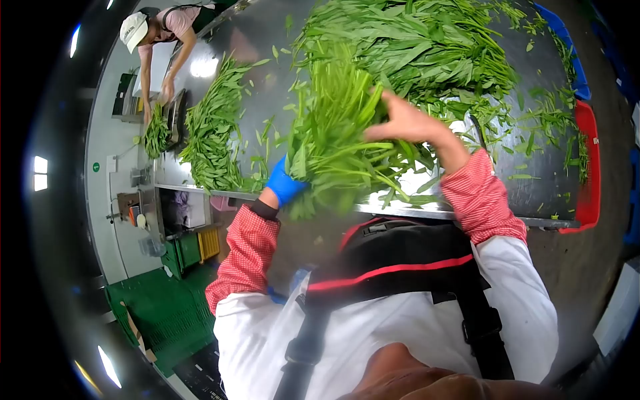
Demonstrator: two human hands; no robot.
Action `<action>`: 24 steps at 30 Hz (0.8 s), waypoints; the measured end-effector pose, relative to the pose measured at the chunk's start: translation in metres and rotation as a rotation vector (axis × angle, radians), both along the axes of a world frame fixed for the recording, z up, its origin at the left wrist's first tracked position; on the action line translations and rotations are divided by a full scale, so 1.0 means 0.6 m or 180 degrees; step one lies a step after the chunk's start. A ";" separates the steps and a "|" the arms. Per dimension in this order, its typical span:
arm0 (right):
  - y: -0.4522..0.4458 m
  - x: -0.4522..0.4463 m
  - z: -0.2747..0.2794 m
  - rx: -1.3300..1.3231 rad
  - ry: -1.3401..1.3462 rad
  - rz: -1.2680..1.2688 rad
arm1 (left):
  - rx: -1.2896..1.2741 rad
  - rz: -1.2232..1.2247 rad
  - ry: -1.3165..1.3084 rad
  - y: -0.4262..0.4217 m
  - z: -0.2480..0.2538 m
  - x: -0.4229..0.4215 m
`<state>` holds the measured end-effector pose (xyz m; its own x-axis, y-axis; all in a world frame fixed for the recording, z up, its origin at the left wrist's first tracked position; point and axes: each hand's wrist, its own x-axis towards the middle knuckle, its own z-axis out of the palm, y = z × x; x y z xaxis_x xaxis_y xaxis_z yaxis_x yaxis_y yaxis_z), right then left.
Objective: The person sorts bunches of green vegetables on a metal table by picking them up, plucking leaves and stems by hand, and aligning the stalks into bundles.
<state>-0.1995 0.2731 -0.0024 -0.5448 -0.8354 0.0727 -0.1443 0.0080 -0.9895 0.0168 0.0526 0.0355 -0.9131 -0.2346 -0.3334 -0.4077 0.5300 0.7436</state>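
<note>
A bunch of leafy green stems point(333, 127), partly blurred, is above the front edge of the metal table. My left hand point(285, 184), in a blue glove, is wrapped round its lower left side, the fingers mostly behind leaves. On the right, my bare right hand point(403, 120) has its fingers and thumb apart beside the stem ends, touching or nearly touching them. Behind the bunch lies a large heap of the same greens point(427, 47). To the left, a smaller pile of greens point(217, 130) rests on the table.
The metal table point(267, 87) carries scattered leaves. A co-worker point(180, 27) in a white cap handles greens at the far left end. A red crate point(587, 167) and a blue crate point(567, 50) stand along the right edge. Green crates point(183, 253) are below on the left.
</note>
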 end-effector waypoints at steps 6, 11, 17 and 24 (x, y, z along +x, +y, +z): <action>0.082 -0.097 0.026 -0.0687 -0.1633 -0.0793 | 0.0312 0.0190 -0.0209 -0.009 0.012 0.023; 0.145 -0.131 -0.021 -0.0913 -0.2426 0.0684 | 0.0496 0.0542 -0.0093 -0.017 -0.002 0.038; 0.068 -0.018 0.085 0.0360 0.0974 -0.0593 | 0.0415 0.0274 -0.0024 -0.017 -0.013 0.007; 0.064 -0.029 0.087 -0.0687 -0.0510 -0.1037 | 0.0365 0.0271 -0.0073 -0.014 -0.017 -0.006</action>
